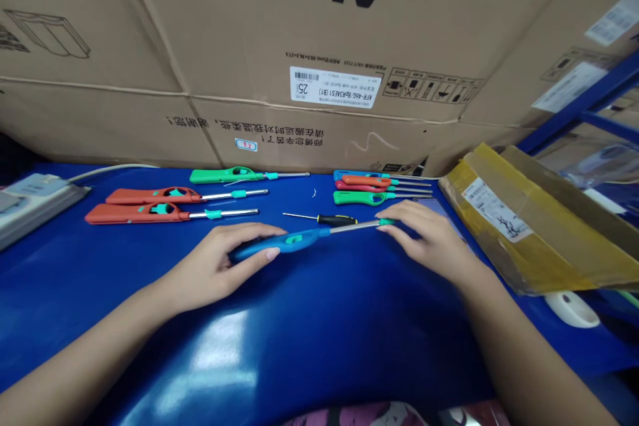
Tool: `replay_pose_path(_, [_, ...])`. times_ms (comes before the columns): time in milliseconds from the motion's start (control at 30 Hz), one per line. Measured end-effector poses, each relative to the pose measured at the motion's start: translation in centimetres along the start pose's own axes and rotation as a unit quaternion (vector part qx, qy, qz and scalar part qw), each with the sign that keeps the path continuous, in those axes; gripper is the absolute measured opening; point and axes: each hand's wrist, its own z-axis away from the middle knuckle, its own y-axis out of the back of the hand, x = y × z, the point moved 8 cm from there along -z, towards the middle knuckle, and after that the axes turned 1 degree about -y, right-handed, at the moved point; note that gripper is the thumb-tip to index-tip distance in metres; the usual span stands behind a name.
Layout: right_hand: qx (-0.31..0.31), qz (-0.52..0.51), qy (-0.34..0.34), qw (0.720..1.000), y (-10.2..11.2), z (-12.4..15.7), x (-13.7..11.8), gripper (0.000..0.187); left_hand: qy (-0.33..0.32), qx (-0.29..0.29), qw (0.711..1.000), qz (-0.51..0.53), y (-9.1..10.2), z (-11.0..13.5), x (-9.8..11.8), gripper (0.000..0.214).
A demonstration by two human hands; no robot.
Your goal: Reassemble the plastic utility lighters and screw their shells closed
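Left hand point(214, 269): curled round the handle of the blue lighter point(294, 239).
Right hand point(432, 239): fingertips on that lighter's metal tube end, 3 o'clock; pinching or resting, unclear.
Screwdriver point(324, 219): 12 o'clock of the lighter, just beyond, apart.
Orange lighters point(150, 196): pair, 10 o'clock, parallel.
Green lighter point(234, 176): 11 o'clock, by the cardboard box point(299, 46).
Lighter cluster point(369, 188): 1 o'clock.
Taped parcel point(539, 226): 3 o'clock, on the blue table point(309, 346).

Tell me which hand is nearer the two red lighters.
Left. The left hand, holding the blue lighter by its handle, lies just right of the red lighters; the right hand is far across, at its metal tip.
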Motion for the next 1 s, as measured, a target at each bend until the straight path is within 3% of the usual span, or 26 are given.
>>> replay_pose_path(167, [-0.01,0.011,0.069,0.997,-1.9,0.0,-2.9,0.014,0.025,-0.018,0.999,0.043,-1.5,0.2,0.0,0.032])
replay_pose_path(367, [-0.036,0.035,0.142,0.989,-4.2,0.1,-6.9,0.02,0.032,-0.059,0.992,0.102,-4.2,0.3,1.6,0.031])
replay_pose_path(500, [-0.057,0.043,0.135,0.988,-4.3,0.1,-6.5,0.028,0.048,-0.07,0.987,0.137,-4.5,0.3,1.6,0.031])
replay_pose_path(667, [-0.072,0.045,0.144,0.986,-4.2,0.3,-6.4,0.02,0.063,-0.071,0.984,0.152,-4.8,0.5,1.6,0.032])
replay_pose_path(1000, [-0.11,0.031,0.145,0.983,-6.4,1.1,-6.5,0.023,0.044,-0.102,0.985,0.133,-6.2,0.7,2.4,0.042])
